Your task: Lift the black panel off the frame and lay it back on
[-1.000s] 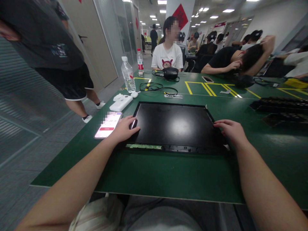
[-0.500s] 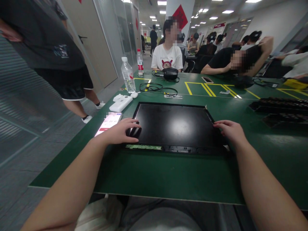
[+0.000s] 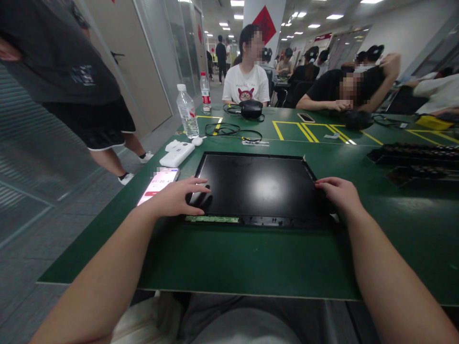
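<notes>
A black LCD display panel (image 3: 236, 186) lies flat on the green table, its glossy face up. Along its near edge runs a narrow green circuit board (image 3: 211, 219). My left hand (image 3: 184, 196) rests over the panel's left edge, fingers and thumb stretched apart. At the opposite side, my right hand (image 3: 337, 193) has its fingertips pinched together on the right edge; the thumb is partly hidden. A small pale tab (image 3: 334, 218) shows near the panel's front right corner.
A lit phone (image 3: 158, 184), a white device (image 3: 177, 154) and a water bottle (image 3: 187, 112) stand left of the panel. Black cables (image 3: 233, 131) lie behind it. Dark long parts (image 3: 412, 165) are at right. One person (image 3: 247, 81) sits opposite; another stands at left.
The whole view has shifted slightly to the left. Both of my hands keep nearly the same places on the panel, which lies still on the table.
</notes>
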Demonstrator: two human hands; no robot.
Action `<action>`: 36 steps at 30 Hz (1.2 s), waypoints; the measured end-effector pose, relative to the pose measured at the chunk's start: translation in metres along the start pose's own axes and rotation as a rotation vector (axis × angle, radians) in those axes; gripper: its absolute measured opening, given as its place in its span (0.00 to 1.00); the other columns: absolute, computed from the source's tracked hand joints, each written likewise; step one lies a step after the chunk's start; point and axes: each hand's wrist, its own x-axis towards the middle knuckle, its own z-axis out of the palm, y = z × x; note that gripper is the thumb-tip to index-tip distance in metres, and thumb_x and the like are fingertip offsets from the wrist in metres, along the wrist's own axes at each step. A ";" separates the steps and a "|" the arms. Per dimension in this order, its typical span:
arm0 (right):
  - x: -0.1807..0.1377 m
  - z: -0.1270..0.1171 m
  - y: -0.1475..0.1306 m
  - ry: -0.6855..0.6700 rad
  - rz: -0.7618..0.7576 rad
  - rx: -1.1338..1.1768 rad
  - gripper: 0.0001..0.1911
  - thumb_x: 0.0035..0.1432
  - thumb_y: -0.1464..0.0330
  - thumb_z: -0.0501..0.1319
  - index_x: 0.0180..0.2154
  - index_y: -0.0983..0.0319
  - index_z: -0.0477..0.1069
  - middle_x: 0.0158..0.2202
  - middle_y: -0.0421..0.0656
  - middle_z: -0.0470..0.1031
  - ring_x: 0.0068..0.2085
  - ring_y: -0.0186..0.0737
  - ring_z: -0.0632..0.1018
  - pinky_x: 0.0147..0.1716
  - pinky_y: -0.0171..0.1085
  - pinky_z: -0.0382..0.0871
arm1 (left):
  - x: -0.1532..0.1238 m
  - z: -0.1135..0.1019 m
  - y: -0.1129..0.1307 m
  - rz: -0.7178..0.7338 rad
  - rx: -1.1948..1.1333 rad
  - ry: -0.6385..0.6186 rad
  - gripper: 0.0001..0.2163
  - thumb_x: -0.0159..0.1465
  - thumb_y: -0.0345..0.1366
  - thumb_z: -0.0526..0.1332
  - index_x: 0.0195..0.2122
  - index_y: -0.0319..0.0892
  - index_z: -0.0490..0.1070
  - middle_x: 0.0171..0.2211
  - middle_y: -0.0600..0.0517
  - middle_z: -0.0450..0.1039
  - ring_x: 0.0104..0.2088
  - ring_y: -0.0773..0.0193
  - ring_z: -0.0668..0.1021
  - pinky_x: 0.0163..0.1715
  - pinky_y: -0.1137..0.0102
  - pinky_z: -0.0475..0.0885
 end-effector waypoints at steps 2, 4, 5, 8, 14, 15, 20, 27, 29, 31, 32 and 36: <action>0.000 0.000 -0.001 0.003 -0.001 -0.012 0.08 0.48 0.64 0.70 0.33 0.56 0.85 0.35 0.44 0.84 0.35 0.44 0.78 0.33 0.40 0.71 | 0.000 0.000 0.001 0.008 0.031 -0.002 0.30 0.53 0.58 0.74 0.57 0.57 0.84 0.72 0.50 0.71 0.71 0.34 0.71 0.66 0.48 0.70; -0.001 0.000 -0.001 -0.003 -0.005 -0.016 0.08 0.48 0.63 0.69 0.33 0.56 0.85 0.35 0.44 0.84 0.37 0.46 0.79 0.34 0.40 0.71 | -0.001 0.000 0.003 0.015 0.060 -0.002 0.30 0.54 0.57 0.73 0.58 0.57 0.84 0.72 0.50 0.71 0.71 0.35 0.72 0.65 0.49 0.71; -0.001 0.000 -0.001 -0.006 -0.009 -0.014 0.08 0.48 0.63 0.69 0.32 0.55 0.85 0.36 0.44 0.84 0.38 0.46 0.79 0.34 0.40 0.72 | -0.001 0.000 0.003 0.017 0.070 0.000 0.30 0.54 0.56 0.73 0.58 0.57 0.84 0.72 0.50 0.71 0.70 0.35 0.73 0.65 0.50 0.71; 0.000 0.000 -0.001 -0.008 -0.021 -0.003 0.08 0.47 0.63 0.69 0.32 0.55 0.84 0.36 0.45 0.85 0.40 0.48 0.80 0.34 0.40 0.72 | -0.001 0.000 0.003 0.021 0.072 0.010 0.29 0.54 0.56 0.73 0.57 0.57 0.84 0.72 0.50 0.71 0.68 0.36 0.75 0.64 0.50 0.72; 0.000 0.000 -0.001 -0.003 -0.027 -0.017 0.09 0.48 0.62 0.69 0.33 0.56 0.85 0.37 0.46 0.85 0.40 0.49 0.81 0.37 0.42 0.74 | 0.000 0.000 0.003 0.005 0.124 -0.004 0.30 0.55 0.56 0.72 0.59 0.56 0.84 0.71 0.50 0.72 0.70 0.35 0.73 0.64 0.50 0.72; 0.000 0.001 -0.001 -0.004 -0.025 -0.023 0.09 0.48 0.62 0.69 0.33 0.56 0.85 0.37 0.46 0.85 0.40 0.50 0.81 0.38 0.43 0.75 | 0.000 0.000 0.004 0.005 0.143 -0.015 0.30 0.56 0.56 0.72 0.60 0.56 0.83 0.72 0.50 0.71 0.70 0.35 0.73 0.65 0.50 0.72; 0.001 0.001 -0.001 -0.017 -0.022 -0.060 0.09 0.50 0.62 0.67 0.33 0.55 0.84 0.37 0.45 0.85 0.41 0.52 0.82 0.48 0.50 0.76 | -0.001 -0.002 0.006 0.025 0.228 -0.065 0.32 0.59 0.57 0.69 0.63 0.53 0.81 0.74 0.48 0.69 0.72 0.37 0.71 0.66 0.50 0.71; -0.002 -0.001 -0.004 -0.034 -0.018 -0.083 0.11 0.49 0.59 0.67 0.34 0.54 0.84 0.37 0.46 0.85 0.42 0.56 0.82 0.50 0.54 0.76 | -0.001 -0.002 0.004 0.025 0.260 -0.072 0.32 0.60 0.59 0.68 0.64 0.54 0.80 0.73 0.48 0.70 0.72 0.37 0.71 0.66 0.50 0.71; -0.003 -0.001 -0.004 -0.031 -0.022 -0.093 0.11 0.50 0.59 0.66 0.35 0.54 0.84 0.38 0.46 0.85 0.43 0.56 0.82 0.51 0.55 0.76 | -0.001 -0.002 0.003 0.023 0.262 -0.076 0.32 0.60 0.59 0.68 0.64 0.54 0.80 0.73 0.48 0.70 0.72 0.38 0.71 0.66 0.49 0.71; -0.003 -0.001 -0.004 -0.024 -0.028 -0.104 0.12 0.50 0.59 0.66 0.35 0.54 0.84 0.38 0.47 0.85 0.43 0.57 0.83 0.51 0.55 0.76 | -0.001 -0.002 0.004 0.020 0.263 -0.080 0.32 0.60 0.59 0.68 0.64 0.53 0.80 0.73 0.47 0.70 0.72 0.39 0.71 0.66 0.50 0.70; -0.003 -0.001 -0.004 -0.021 -0.032 -0.107 0.12 0.50 0.59 0.66 0.35 0.54 0.84 0.38 0.47 0.85 0.43 0.57 0.83 0.50 0.55 0.76 | -0.001 -0.002 0.004 0.019 0.263 -0.078 0.33 0.60 0.59 0.68 0.64 0.53 0.80 0.73 0.47 0.70 0.72 0.39 0.72 0.67 0.51 0.70; -0.003 -0.001 -0.003 -0.019 -0.041 -0.095 0.12 0.50 0.58 0.66 0.35 0.54 0.84 0.38 0.46 0.85 0.43 0.57 0.83 0.52 0.56 0.76 | 0.000 -0.002 0.005 0.009 0.269 -0.074 0.33 0.59 0.60 0.68 0.64 0.53 0.80 0.71 0.47 0.72 0.71 0.41 0.72 0.68 0.52 0.69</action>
